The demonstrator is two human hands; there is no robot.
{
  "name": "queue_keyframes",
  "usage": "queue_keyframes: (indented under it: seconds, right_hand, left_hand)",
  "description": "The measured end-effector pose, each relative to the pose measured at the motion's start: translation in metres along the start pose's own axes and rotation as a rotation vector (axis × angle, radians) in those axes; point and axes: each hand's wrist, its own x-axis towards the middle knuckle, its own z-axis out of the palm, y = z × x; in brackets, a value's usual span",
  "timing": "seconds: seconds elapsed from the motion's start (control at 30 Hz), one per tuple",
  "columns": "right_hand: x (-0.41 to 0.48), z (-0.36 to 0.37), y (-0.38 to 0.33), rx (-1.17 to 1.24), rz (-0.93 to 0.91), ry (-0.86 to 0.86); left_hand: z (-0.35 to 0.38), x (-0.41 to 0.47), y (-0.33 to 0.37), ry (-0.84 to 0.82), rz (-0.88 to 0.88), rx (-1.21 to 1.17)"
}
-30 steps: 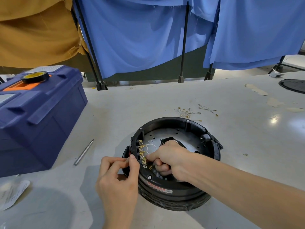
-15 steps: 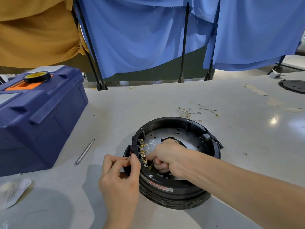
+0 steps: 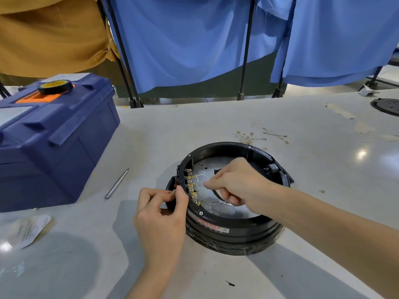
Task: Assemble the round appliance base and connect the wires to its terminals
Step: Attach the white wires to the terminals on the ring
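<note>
— Round appliance base [image 3: 248,234], where is it?
— On the grey tabletop [image 3: 194,121], near the front edge, open side up, with both hands at it.
— What are the hands doing?
— The left hand [image 3: 159,221] is curled at the base's left rim, thumb and fingertips pinching it just beside the row of brass terminals [image 3: 192,188]. The right hand [image 3: 239,182] reaches inside with its fingers curled, tips pinching a thin white wire [image 3: 199,178] near those terminals.
— Anything in the way?
— The right hand and forearm hide most of the metal floor inside.
— And around it?
— A blue toolbox [image 3: 49,147] stands to the left with a roll of black tape [image 3: 55,86] on its lid. A metal pin [image 3: 117,183] lies between toolbox and base. Loose spare wires [image 3: 254,135] lie just behind the base, a paper packet [image 3: 30,230] sits at front left, and a black disc [image 3: 386,105] lies far right. Blue cloth [image 3: 183,39] hangs behind.
</note>
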Motion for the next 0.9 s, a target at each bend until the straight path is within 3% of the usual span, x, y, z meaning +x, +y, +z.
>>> queue_keyframes:
  seconds: [0.17, 0.33, 0.5, 0.7, 0.9]
  right_hand:
    - [-0.011, 0.0, 0.004, -0.235, 0.018, -0.12]
    - [-0.006, 0.005, 0.0, -0.16, -0.046, -0.023]
    - [-0.001, 0.005, -0.004, -0.266, 0.022, -0.151]
    - [0.005, 0.005, -0.001, -0.087, 0.1, -0.334]
    - [0.003, 0.007, 0.003, 0.047, 0.148, -0.338]
  left_hand:
    - [0.0, -0.002, 0.001, 0.007, -0.042, 0.004]
    - [-0.006, -0.004, 0.005, 0.021, -0.003, 0.026]
    - [-0.012, -0.009, 0.007, -0.007, 0.016, -0.009]
    - [-0.012, -0.012, 0.008, -0.001, 0.004, -0.03]
    - [-0.011, -0.012, 0.007, 0.001, 0.0, -0.055]
